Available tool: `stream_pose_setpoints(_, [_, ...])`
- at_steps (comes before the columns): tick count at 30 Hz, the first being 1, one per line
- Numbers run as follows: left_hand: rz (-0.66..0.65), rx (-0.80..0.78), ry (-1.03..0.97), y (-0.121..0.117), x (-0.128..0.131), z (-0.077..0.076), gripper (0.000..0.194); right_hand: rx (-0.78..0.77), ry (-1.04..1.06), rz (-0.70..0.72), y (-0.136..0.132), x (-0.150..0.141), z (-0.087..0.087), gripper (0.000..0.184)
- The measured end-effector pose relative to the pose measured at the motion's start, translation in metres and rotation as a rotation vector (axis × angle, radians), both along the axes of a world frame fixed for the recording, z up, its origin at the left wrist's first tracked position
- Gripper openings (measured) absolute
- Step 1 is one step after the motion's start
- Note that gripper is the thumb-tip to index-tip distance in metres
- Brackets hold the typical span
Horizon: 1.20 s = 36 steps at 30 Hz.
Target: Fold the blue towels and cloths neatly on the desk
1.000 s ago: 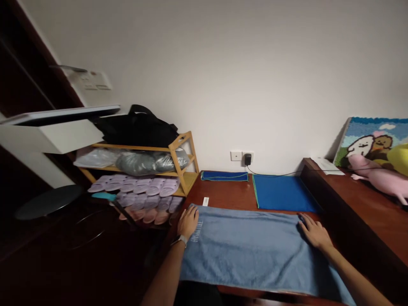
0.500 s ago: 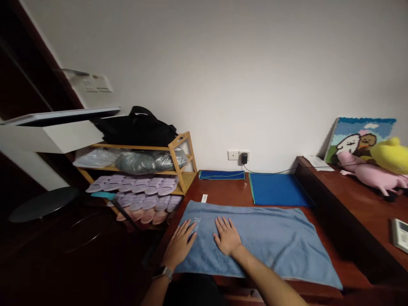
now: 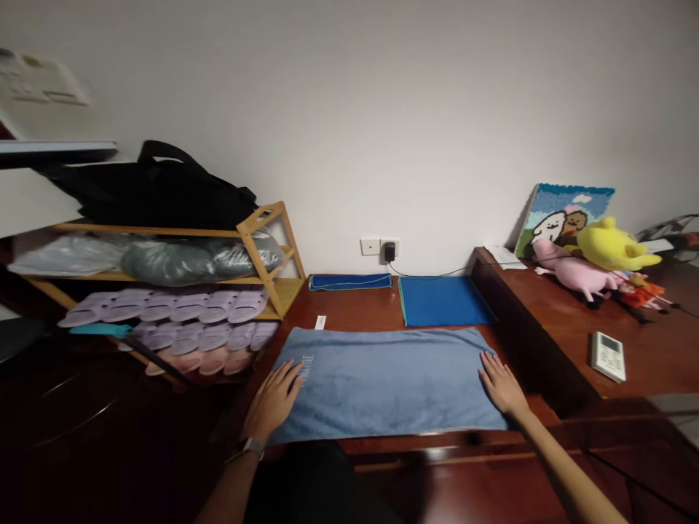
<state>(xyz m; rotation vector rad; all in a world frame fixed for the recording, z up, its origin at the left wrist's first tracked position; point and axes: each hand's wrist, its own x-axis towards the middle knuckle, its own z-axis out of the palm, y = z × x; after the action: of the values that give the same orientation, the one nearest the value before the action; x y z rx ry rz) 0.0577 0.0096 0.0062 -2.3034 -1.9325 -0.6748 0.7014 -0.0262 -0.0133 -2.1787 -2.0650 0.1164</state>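
A blue-grey towel (image 3: 387,386) lies spread on the brown wooden table (image 3: 354,309), mostly smooth, with light lettering near its left end and a white tag (image 3: 320,322) at its back left edge. My left hand (image 3: 276,397) rests flat on the towel's left end, fingers stretched out, a watch on the wrist. On the right end lies my right hand (image 3: 501,386), palm down, fingers extended. Neither hand grips anything. Behind the towel are a folded dark blue cloth (image 3: 349,282) with green edging and a flat blue cloth (image 3: 445,300).
A wooden rack (image 3: 281,255) at left holds lilac slippers (image 3: 210,306), plastic-wrapped bundles and a black bag (image 3: 164,189). A raised brown surface at right bears a pink plush toy (image 3: 573,269), a yellow plush toy (image 3: 609,244) and a white remote (image 3: 608,356). A plug (image 3: 389,252) sits in the wall.
My right hand has slid from the towel's left part to its right end, and the wrinkles there have flattened out. My left hand stays on the left end. The view has turned right.
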Motion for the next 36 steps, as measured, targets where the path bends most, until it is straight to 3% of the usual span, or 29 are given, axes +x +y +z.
stream_pose_setpoints(4, [0.01, -0.037, 0.014, 0.003, 0.002, 0.004, 0.052, 0.02, -0.014, -0.018, 0.003, 0.016, -0.002, 0.07])
stream_pose_setpoints(8, [0.039, -0.049, 0.017, 0.002, 0.002, 0.007, 0.053, 0.074, -0.001, 0.005, 0.002, 0.001, 0.0, 0.066])
stream_pose_setpoints(14, [0.037, -0.058, -0.003, 0.002, -0.005, 0.004, 0.051, 0.126, 0.101, 0.136, -0.029, -0.034, -0.008, 0.067])
stream_pose_setpoints(18, [0.028, -0.052, -0.026, 0.003, -0.009, 0.002, 0.053, 0.119, 0.107, 0.112, -0.034, -0.031, -0.001, 0.061])
stream_pose_setpoints(21, [0.029, -0.032, -0.047, 0.002, -0.009, 0.001, 0.052, 0.139, 0.099, 0.093, -0.009, -0.016, 0.017, 0.054])
stream_pose_setpoints(25, [0.04, -0.006, -0.057, 0.001, -0.011, -0.003, 0.05, 0.211, 0.139, 0.004, 0.053, 0.004, 0.031, 0.058])
stream_pose_setpoints(30, [0.014, 0.045, -0.052, 0.003, -0.017, -0.006, 0.046, 0.172, 0.103, -0.043, 0.106, 0.02, 0.005, 0.063])
stream_pose_setpoints(33, [-0.006, 0.041, -0.073, 0.002, -0.016, -0.002, 0.045, 0.168, 0.027, -0.063, 0.109, 0.023, -0.012, 0.065])
stream_pose_setpoints(36, [0.016, -0.015, -0.138, 0.002, -0.013, 0.004, 0.046, 0.174, 0.025, -0.068, 0.106, 0.023, -0.014, 0.064])
